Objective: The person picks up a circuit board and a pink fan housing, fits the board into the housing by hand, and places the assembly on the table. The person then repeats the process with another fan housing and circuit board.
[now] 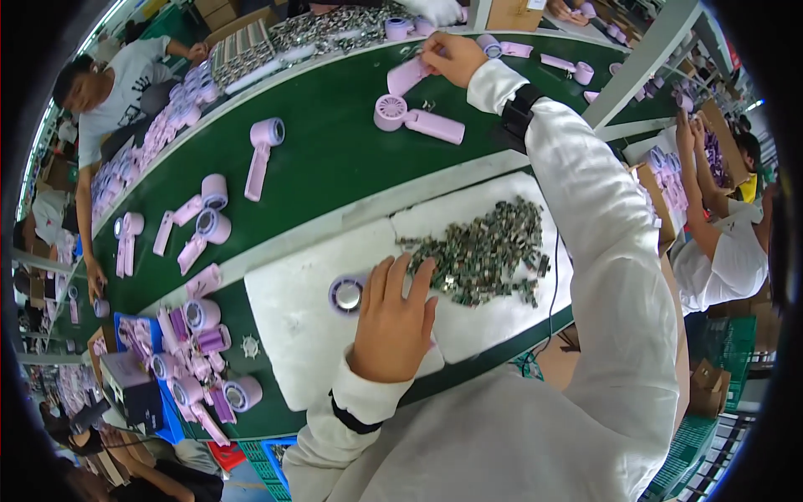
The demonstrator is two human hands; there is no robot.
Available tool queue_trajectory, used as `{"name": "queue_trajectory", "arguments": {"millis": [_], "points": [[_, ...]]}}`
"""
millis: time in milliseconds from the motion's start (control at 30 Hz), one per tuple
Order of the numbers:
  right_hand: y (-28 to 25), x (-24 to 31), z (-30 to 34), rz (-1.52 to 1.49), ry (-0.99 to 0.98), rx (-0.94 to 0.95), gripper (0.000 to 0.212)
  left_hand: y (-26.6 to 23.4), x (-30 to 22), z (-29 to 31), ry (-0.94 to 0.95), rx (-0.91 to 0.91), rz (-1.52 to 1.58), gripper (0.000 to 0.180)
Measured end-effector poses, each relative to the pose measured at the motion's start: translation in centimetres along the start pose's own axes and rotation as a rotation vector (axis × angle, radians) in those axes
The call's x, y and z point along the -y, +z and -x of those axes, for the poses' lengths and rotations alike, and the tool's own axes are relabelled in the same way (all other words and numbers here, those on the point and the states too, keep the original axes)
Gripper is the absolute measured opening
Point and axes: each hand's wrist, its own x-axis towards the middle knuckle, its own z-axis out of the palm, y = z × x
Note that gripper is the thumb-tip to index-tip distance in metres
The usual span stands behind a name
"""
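The green belt (335, 159) carries lilac fans along the table. The right hand (452, 57) reaches far across it, its grip closed on a fan half (407, 75); that stretch could drag the sleeve through the parts pile (481, 255) on the white mat (293, 318). The left hand (393, 322) lies flat, fingers spread, covering a fan head (346, 294) without clasping it, so it may slide.

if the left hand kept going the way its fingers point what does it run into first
Most likely the heap of small dark metal parts on the white pad: the left hand points up and slightly right, fingertips already at the heap's near edge. Whether they touch it is unclear.
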Motion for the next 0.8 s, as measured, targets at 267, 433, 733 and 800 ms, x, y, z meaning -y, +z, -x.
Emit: {"name": "queue_trajectory", "arguments": {"millis": [267, 433, 733, 800], "points": [[-1.6, -7.7, -3.4, 0.13, 0.343, -0.115, 0.031, 3.5, 1.7, -1.0, -0.096, 0.049, 0.006, 0.051], [1.5, -8.8, -4.4, 0.023, 0.129, -0.176, 0.046, 4.4, 2.1, -0.6, -0.148, 0.038, 0.096, 0.048], [18.6, 3.7, -8.1, 0.437, -0.385, 0.159, 0.07, 6.4, 2.0, -0.1, -0.123, -0.137, 0.207, 0.044], [22.1, 4.5, -8.1, 0.47, -0.299, 0.236, 0.074, 8.2, 2.1, 0.2, -0.12, -0.115, 0.176, 0.045]]}}
